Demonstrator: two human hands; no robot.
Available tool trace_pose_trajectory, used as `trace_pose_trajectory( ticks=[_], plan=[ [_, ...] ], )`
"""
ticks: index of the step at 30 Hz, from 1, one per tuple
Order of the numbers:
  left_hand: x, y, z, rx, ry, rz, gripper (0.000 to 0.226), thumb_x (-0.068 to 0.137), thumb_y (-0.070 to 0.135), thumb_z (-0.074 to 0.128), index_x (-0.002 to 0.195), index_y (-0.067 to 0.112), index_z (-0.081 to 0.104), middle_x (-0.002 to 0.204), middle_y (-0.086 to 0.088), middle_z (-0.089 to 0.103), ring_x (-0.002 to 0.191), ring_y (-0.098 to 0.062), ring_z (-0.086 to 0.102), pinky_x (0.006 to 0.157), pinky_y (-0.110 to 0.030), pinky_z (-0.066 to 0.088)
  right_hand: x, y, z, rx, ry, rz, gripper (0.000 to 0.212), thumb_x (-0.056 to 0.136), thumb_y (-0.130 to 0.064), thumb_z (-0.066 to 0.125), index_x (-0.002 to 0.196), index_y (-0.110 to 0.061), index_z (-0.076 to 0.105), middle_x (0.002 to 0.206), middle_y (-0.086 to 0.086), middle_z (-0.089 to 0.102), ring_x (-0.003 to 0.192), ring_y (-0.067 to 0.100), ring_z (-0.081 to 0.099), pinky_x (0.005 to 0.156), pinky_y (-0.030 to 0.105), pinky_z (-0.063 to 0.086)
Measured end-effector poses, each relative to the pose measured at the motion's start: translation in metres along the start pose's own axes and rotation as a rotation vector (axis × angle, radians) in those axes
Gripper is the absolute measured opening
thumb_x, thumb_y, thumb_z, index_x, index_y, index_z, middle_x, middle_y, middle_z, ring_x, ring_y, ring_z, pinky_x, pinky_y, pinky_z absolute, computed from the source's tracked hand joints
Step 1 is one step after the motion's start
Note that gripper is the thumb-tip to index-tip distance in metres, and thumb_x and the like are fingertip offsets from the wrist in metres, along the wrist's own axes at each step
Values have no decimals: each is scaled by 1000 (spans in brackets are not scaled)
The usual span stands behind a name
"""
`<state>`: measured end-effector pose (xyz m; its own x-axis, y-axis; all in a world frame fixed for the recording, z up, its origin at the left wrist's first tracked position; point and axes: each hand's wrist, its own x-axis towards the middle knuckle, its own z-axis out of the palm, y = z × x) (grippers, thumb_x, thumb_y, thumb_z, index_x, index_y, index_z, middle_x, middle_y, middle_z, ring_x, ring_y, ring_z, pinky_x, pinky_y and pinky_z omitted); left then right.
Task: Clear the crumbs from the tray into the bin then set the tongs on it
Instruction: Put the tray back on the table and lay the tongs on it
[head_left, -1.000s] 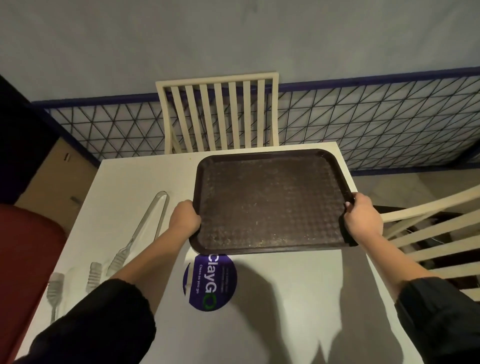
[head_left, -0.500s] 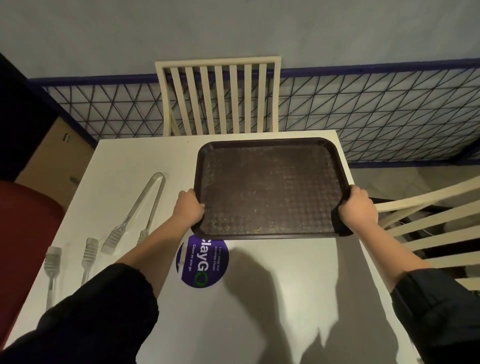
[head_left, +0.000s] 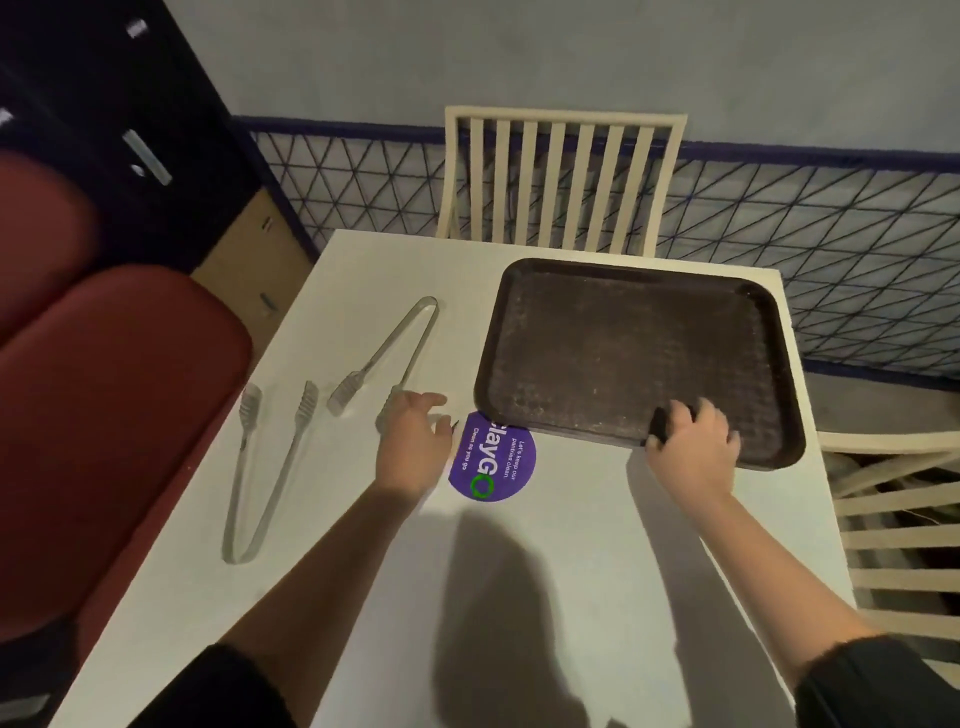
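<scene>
The dark brown tray (head_left: 623, 353) lies flat on the white table (head_left: 519, 597), towards its far right corner, with pale specks on its textured surface. My right hand (head_left: 693, 447) grips the tray's near rim, fingers curled over the edge. My left hand (head_left: 410, 441) is off the tray, fingers apart, hovering just over one tip of the farther clear tongs (head_left: 395, 348). A second pair of clear tongs (head_left: 270, 467) lies nearer the table's left edge. No bin is in view.
A round purple sticker (head_left: 493, 462) sits on the table between my hands, partly under the tray. A cream slatted chair (head_left: 561, 176) stands at the far side, another chair (head_left: 893, 519) at the right. A red padded seat (head_left: 104, 405) runs along the left. Wire mesh (head_left: 831, 260) backs the table.
The tray has come down onto the table. My left hand has let go of its left edge and moved left to the tongs. My right hand has slid to the near rim.
</scene>
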<state>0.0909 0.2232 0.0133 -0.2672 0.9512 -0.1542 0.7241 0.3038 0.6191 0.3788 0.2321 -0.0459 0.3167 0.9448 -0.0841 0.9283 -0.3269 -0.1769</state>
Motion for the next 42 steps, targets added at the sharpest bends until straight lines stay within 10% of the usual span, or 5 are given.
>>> trace_pose_trajectory(
  ticks=[10, 18, 30, 42],
  plan=[
    [-23, -110, -85, 9, 375, -135, 30, 86, 14, 62, 115, 8, 65, 118, -14, 55, 113, -27, 52, 95, -25, 40, -82, -134, 19, 231, -77, -420, 43, 79, -22, 66, 120, -11, 60, 126, 15, 54, 119, 32, 48, 99, 43, 40],
    [-4, -178, -94, 268, 127, -453, 97, 71, 61, 68, 140, 5, 30, 133, -18, 42, 123, -34, 41, 97, -42, 42, -124, -226, 28, 303, -133, -603, 43, 82, -13, 61, 125, -13, 57, 134, 15, 49, 117, 34, 50, 98, 42, 42],
    [26, -206, -97, 290, 66, -417, 80, 71, 62, 68, 118, 2, 45, 116, -15, 53, 107, -30, 57, 83, -36, 51, -136, -268, 47, 320, -196, -609, 46, 84, -16, 58, 129, -17, 54, 131, 7, 49, 119, 26, 49, 97, 36, 41],
    [37, -168, -100, -166, 213, -318, 81, 73, 51, 71, 133, 8, 36, 123, -15, 57, 113, -35, 57, 93, -44, 50, -85, -208, 39, 375, -7, -350, 32, 88, -19, 59, 119, -12, 60, 120, 6, 57, 109, 23, 53, 92, 32, 43]
  ],
)
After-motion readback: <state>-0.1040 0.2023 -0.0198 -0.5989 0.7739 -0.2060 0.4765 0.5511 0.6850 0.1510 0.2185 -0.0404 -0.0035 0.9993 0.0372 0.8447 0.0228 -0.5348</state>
